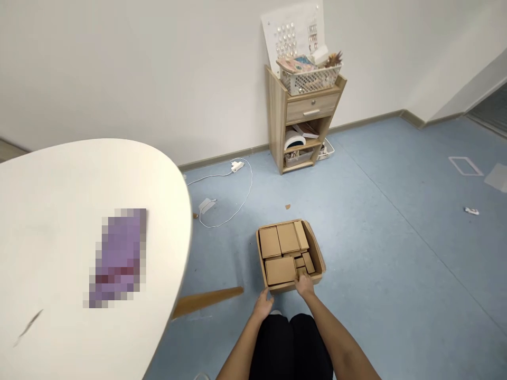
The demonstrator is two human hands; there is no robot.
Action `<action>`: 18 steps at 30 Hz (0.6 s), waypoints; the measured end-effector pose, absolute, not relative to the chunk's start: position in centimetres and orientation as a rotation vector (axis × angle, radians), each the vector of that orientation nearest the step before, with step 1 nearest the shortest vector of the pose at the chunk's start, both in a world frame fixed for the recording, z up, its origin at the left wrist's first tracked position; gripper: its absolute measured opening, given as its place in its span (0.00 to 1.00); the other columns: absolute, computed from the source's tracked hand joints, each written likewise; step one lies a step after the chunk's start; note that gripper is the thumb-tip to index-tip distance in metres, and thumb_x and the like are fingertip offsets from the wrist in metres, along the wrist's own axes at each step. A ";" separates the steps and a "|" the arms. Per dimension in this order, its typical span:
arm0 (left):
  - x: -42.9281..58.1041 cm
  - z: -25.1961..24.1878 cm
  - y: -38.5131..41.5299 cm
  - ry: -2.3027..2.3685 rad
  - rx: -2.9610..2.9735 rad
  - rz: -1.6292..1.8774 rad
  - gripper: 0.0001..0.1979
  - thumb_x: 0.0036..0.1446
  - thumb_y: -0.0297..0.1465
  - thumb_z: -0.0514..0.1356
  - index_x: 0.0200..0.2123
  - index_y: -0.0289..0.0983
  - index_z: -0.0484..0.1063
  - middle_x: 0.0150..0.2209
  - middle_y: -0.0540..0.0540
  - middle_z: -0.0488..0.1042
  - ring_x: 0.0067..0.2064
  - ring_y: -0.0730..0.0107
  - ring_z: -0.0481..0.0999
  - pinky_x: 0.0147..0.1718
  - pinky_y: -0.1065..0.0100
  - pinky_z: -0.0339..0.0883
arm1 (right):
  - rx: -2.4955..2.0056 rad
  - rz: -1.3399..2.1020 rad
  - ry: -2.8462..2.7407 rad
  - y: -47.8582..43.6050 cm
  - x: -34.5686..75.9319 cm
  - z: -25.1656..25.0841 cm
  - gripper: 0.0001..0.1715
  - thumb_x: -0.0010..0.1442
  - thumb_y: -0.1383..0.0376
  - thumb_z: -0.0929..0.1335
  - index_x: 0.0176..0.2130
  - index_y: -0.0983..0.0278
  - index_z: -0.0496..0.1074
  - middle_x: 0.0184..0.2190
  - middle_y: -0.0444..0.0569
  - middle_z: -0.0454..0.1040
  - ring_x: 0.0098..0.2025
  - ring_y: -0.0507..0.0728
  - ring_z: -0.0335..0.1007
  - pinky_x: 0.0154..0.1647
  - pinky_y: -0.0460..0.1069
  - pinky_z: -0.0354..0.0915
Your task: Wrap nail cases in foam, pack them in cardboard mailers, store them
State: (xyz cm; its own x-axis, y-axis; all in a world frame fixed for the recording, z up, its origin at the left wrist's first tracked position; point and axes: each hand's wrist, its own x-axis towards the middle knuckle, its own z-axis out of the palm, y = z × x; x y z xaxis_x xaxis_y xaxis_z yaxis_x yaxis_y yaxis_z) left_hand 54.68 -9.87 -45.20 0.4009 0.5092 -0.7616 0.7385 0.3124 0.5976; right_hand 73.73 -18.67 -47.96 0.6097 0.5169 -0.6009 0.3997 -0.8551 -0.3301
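Observation:
An open cardboard box sits on the blue floor in front of my knees. Several smaller brown cartons lie inside, among them a large flat carton at the near left and small ones at the near right. My left hand is at the box's near left corner, its fingers a little apart, with nothing seen in it. Over the near rim reaches my right hand, fingers bent down by the small cartons; its fingertips are partly hidden, and what they hold is too small to tell.
At the left stands a white round-edged table with a wooden leg. A white cable loops over the floor. By the wall, a wooden cabinet carries a white basket.

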 end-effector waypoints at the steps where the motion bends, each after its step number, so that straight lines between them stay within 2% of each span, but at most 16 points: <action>1: 54.7 -43.5 -10.1 1.253 1.356 -0.210 0.32 0.48 0.28 0.62 0.59 0.33 0.66 0.63 0.36 0.64 0.67 0.50 0.55 0.67 0.55 0.43 | -2.684 1.056 -0.759 -19.1 73.8 -46.5 0.18 0.56 0.68 0.64 0.45 0.68 0.75 0.48 0.61 0.76 0.54 0.63 0.70 0.54 0.51 0.62; 5: 54.8 -33.8 -11.3 1.202 1.542 -0.123 0.26 0.51 0.28 0.58 0.56 0.34 0.70 0.59 0.37 0.69 0.64 0.53 0.61 0.64 0.57 0.51 | -2.611 1.063 -0.727 -21.4 73.7 -39.9 0.20 0.51 0.70 0.65 0.45 0.66 0.75 0.46 0.60 0.77 0.52 0.63 0.73 0.51 0.53 0.65; 10: 53.1 -18.1 -12.6 1.077 1.755 0.171 0.20 0.58 0.32 0.53 0.53 0.41 0.72 0.52 0.42 0.74 0.53 0.56 0.73 0.56 0.57 0.64 | -2.468 1.111 -0.757 -24.1 72.3 -30.6 0.09 0.47 0.65 0.66 0.30 0.60 0.75 0.35 0.54 0.80 0.46 0.65 0.77 0.47 0.55 0.68; 12: 51.2 -12.1 -13.0 1.085 1.793 0.310 0.19 0.62 0.34 0.48 0.52 0.42 0.73 0.49 0.41 0.75 0.50 0.57 0.75 0.52 0.59 0.68 | -2.408 1.135 -0.787 -24.7 71.3 -26.7 0.06 0.46 0.63 0.66 0.26 0.59 0.74 0.32 0.53 0.80 0.44 0.65 0.78 0.45 0.55 0.69; 15: 46.6 -5.2 -13.9 1.271 1.851 0.527 0.20 0.64 0.36 0.45 0.50 0.43 0.73 0.50 0.40 0.73 0.53 0.55 0.72 0.53 0.60 0.66 | -2.259 1.167 -0.893 -24.9 69.2 -21.2 0.07 0.46 0.61 0.65 0.25 0.58 0.72 0.32 0.51 0.81 0.42 0.64 0.78 0.44 0.54 0.69; 18: 40.2 -2.0 -15.1 1.642 1.920 0.624 0.21 0.63 0.36 0.45 0.54 0.41 0.70 0.56 0.39 0.69 0.60 0.53 0.65 0.60 0.55 0.58 | -2.104 1.187 -1.024 -24.4 66.5 -16.4 0.11 0.47 0.59 0.63 0.28 0.58 0.73 0.33 0.51 0.81 0.41 0.63 0.78 0.44 0.54 0.69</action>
